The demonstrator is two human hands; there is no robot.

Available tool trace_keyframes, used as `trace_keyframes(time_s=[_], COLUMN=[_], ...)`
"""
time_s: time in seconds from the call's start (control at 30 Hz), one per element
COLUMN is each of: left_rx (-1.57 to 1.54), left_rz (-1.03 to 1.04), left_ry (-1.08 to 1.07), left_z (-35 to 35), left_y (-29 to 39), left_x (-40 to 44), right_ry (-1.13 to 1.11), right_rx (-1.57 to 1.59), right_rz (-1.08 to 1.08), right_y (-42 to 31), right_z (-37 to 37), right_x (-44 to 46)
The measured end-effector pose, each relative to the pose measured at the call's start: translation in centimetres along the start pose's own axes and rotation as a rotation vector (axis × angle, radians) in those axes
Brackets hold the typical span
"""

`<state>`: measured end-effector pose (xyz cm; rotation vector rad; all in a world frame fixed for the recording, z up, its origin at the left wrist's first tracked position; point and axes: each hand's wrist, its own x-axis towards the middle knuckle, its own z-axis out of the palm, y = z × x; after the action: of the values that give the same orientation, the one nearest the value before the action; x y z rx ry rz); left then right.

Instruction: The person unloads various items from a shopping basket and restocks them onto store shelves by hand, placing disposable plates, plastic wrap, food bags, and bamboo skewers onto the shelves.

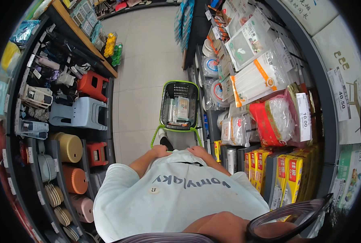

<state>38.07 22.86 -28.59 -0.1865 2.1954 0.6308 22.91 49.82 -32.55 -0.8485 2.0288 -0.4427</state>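
Observation:
A black shopping basket (163, 106) with a bright green rim stands in front of me over the aisle floor. Several packaged goods (183, 108) lie inside it; their kinds are too small to make out. A green handle (154, 137) runs from the basket back towards my waist. My left hand (160, 151) is closed at the handle's left end, close to my shirt. Level with it, my right hand (197, 151) closes at the right end. The curled fingers of both hands are partly hidden from above.
Tiled floor (138, 73) stretches ahead between shelves. Plastic stools (78, 113) fill the left shelf. To the right hang packs of disposable tableware (255, 79), above yellow boxes (291, 176). Blue striped umbrella-like items (183, 24) hang at the far right corner.

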Motion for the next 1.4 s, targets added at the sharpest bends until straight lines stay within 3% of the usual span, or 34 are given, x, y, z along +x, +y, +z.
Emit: trace_keyframes(time_s=[0.33,0.5,0.63,1.1,1.4], left_rx=[0.029,0.003,-0.010,-0.097,-0.169], left_rz=[0.032,0.032,0.021,0.069,0.047], left_ry=[0.029,0.062,0.067,0.123,0.214], left_z=[-4.1,-5.8,-7.3,-11.8,-13.0], left_y=[-3.4,-4.8,-6.3,-12.3,-16.6], left_x=[1.3,1.7,2.0,2.9,4.0], right_ry=[-0.016,-0.201,-0.225,-0.176,-0.108], right_rx=[0.028,-0.026,-0.033,-0.099,-0.120], right_rz=[0.047,0.091,0.144,0.258,0.205], right_y=[-2.2,-3.3,-5.5,-12.4,-16.9], right_z=[-1.8,-3.5,-4.6,-7.0,-8.2], right_x=[4.1,6.9,8.4,13.1,16.0])
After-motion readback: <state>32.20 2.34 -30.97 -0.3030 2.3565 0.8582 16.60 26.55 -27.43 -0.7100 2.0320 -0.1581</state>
